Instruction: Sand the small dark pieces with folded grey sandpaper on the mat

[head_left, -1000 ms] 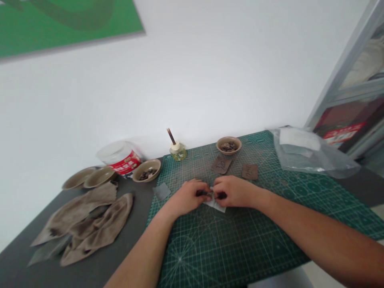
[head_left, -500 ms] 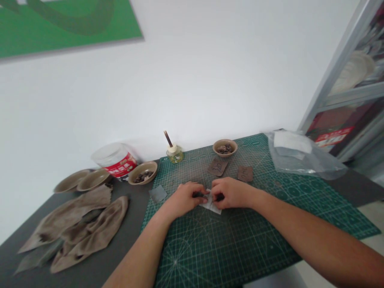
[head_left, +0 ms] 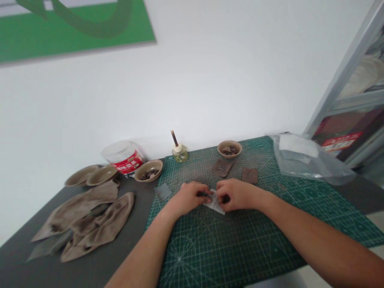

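A small white piece of paper (head_left: 215,205) with faint marks lies on the green cutting mat (head_left: 216,248). My left hand (head_left: 191,197) is closed at its left edge, thumb and fingers pressed onto it. From the other side, my right hand (head_left: 235,195) pinches at the right part of the paper, fingers curled. Anything small between the fingertips is too dark and blurred to make out. Just beyond my hands lie two brown square pieces with dark writing, one (head_left: 221,168) farther back and another (head_left: 249,175) beside my right wrist.
A bowl of dark lumps (head_left: 229,149) and a glass jar with a brush (head_left: 180,153) stand by the wall. Leftward are another bowl (head_left: 149,171), a red-labelled tub (head_left: 124,158), brown cloths (head_left: 99,228) and a grey square (head_left: 163,191). A plastic bag (head_left: 309,160) lies right.
The whole view has shifted slightly, so things sit a little farther right in the picture. Both hands stay at the white paper, with only slight finger movement.
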Available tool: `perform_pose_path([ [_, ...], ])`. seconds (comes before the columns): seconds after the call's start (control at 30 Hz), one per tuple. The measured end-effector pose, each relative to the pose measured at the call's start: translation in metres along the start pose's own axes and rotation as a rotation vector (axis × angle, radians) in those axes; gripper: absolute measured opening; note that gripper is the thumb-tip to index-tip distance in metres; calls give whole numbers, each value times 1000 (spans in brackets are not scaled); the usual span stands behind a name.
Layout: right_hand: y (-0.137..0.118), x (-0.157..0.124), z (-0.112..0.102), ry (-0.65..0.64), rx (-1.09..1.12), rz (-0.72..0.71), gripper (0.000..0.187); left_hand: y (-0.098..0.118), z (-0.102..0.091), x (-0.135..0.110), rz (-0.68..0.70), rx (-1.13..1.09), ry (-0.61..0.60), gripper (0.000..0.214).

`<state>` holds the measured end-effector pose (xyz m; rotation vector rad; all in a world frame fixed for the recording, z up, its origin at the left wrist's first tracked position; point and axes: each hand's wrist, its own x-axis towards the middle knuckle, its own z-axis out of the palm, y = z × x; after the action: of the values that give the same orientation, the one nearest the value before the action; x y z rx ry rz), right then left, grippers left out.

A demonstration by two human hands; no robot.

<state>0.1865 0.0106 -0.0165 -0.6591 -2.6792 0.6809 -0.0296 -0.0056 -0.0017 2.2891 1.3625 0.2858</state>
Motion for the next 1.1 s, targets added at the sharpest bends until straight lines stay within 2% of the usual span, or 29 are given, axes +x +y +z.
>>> perform_pose_path([
  [0.1, 1, -1, -1, 37, -10, 16, 3, 0, -1, 0, -12, -22, -9, 19],
  [0.2, 2, -2, -1, -12, 32, -46, 5, -1, -1, 0, -10, -53, -4, 19],
  [0.37, 2, -2, -2, 53, -4, 25, 2, -3, 0, 0, -9, -74, 1, 18],
  [0.5, 2, -3, -3, -22, 45, -30, 3, -3, 1, 0, -9, -84, 7, 21],
  [0.67, 2, -1, -2, 37, 26, -10, 4, -3, 1, -1, 1, -75, 13, 18],
  [0.87, -2, -2, 0, -10, 61, -40, 5, -2, 0, -1, -10, -78, 4, 21],
  [1.0, 0, 0, 0, 22, 40, -48, 4, -2, 0, 0, 1, -65, 3, 17],
  [1.1, 4, 0, -1, 76, -8, 29, 3, -2, 0, 0, -3, -74, -3, 19],
])
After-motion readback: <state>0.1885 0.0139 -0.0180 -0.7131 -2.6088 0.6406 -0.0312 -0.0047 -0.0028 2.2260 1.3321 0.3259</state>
